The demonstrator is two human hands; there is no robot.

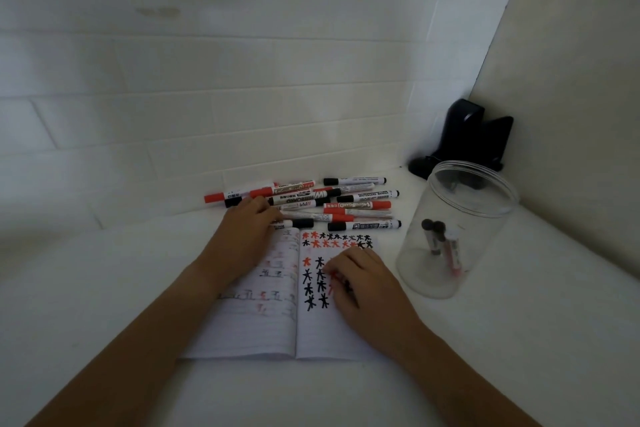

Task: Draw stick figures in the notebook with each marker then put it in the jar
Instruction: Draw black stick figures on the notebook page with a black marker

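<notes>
Right grip (360, 282) pinching red marker (333, 282), left grip (247, 222) relaxed, three markers in jar (460, 229)

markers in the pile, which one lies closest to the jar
The black-capped marker at the pile's near right edge, just above the notebook's right page. Its tip end points toward the jar; the others lie farther back.

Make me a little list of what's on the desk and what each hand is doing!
notebook: open lined notebook, red and black stick figures on right page
markers: pile of red and black whiteboard markers behind notebook
jar: clear plastic jar, a few markers inside
left hand: reaching into pile
right hand: drawing with red marker
</notes>
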